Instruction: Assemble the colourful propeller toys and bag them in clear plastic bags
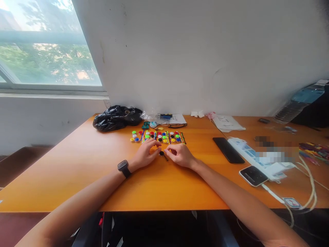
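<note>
1. Head view: both hands rest on the orange desk point(77, 164). The left hand point(145, 154), with a smartwatch point(123, 168) on its wrist, and the right hand point(180, 155) meet at a small black round piece with a thin stick point(162, 154), fingers narrowed in a pinch around it.
2. Just beyond lie rows of coloured caps and sticks point(158, 137); a black plastic bag point(115, 118) sits behind.
3. Risk, as I judge it: the tiny piece could slip from the fingertips and roll, or a knuckle could scatter the rows.
4. To the right lie a black phone point(228, 150) and a power strip point(257, 157). No writing is readable; part is blurred.
</note>
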Action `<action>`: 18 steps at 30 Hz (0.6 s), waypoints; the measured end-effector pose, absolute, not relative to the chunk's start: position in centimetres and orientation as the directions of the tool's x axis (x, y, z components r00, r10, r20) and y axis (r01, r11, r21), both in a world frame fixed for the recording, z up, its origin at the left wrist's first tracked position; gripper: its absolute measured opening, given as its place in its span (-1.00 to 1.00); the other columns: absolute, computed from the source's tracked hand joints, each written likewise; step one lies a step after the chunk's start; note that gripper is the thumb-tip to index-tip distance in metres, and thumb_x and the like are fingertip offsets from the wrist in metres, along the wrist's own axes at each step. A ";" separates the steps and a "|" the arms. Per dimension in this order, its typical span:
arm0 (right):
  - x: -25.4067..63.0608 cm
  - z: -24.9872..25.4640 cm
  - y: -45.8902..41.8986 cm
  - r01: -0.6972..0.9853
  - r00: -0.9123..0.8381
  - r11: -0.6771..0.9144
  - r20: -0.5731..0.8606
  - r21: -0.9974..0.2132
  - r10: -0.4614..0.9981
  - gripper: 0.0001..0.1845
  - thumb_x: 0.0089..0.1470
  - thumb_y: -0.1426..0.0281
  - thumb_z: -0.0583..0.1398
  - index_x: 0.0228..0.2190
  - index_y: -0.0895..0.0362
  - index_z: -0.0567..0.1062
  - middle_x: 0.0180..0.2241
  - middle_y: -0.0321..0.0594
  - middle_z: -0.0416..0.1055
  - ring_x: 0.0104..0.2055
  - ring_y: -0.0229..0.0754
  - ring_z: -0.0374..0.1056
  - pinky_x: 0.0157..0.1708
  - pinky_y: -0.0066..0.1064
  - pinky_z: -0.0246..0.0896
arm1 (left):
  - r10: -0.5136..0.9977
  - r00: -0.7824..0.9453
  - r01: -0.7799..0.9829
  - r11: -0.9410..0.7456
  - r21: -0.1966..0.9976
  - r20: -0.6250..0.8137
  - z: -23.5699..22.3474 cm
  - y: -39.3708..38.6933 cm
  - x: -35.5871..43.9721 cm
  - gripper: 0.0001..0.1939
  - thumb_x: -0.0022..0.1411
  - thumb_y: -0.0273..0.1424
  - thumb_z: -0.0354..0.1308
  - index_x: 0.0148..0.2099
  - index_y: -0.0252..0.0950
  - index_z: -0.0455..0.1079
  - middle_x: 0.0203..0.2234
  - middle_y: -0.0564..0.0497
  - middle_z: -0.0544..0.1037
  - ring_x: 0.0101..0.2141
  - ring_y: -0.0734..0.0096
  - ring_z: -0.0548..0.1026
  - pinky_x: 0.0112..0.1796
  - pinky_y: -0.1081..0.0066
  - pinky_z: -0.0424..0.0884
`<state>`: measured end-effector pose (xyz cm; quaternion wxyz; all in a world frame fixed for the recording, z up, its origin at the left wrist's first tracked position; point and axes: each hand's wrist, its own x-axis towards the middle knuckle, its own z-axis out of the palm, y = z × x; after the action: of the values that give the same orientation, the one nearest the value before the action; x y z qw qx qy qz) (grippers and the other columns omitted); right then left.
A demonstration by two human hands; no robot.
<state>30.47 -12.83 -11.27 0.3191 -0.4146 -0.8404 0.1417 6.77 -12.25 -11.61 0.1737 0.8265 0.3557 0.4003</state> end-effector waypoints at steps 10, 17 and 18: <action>30.4 -11.1 -12.9 0.612 -0.454 0.606 0.402 -0.507 0.795 -0.75 0.28 0.28 0.24 -0.41 0.10 0.60 -0.60 -0.35 0.37 -0.54 -0.31 0.23 -0.44 -0.42 0.00 | 0.723 0.436 0.459 -0.691 0.559 0.536 -11.5 -12.4 6.7 -0.89 0.45 -0.33 0.16 -0.07 -0.19 0.48 -0.16 -0.06 0.58 -0.11 0.17 0.52 -0.04 0.18 0.44; 30.4 -11.2 -12.9 0.617 -0.463 0.606 0.391 -0.503 0.796 -0.74 0.29 0.26 0.23 -0.40 0.09 0.60 -0.60 -0.35 0.37 -0.54 -0.30 0.23 -0.43 -0.41 0.00 | 0.725 0.438 0.451 -0.689 0.567 0.532 -11.6 -12.4 6.7 -0.88 0.46 -0.32 0.15 -0.06 -0.20 0.48 -0.15 -0.06 0.58 -0.10 0.17 0.51 -0.02 0.16 0.44; 30.4 -11.2 -12.9 0.617 -0.463 0.606 0.390 -0.502 0.796 -0.73 0.29 0.26 0.23 -0.41 0.10 0.60 -0.60 -0.35 0.37 -0.54 -0.30 0.23 -0.43 -0.41 0.00 | 0.726 0.439 0.450 -0.688 0.570 0.530 -11.5 -12.4 6.7 -0.88 0.46 -0.32 0.15 -0.06 -0.19 0.48 -0.16 -0.06 0.58 -0.10 0.17 0.51 -0.02 0.16 0.44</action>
<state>30.39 -12.91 -11.20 0.3045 -0.4191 -0.8427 0.1467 6.72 -12.44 -11.54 0.1750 0.8298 0.3543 0.3939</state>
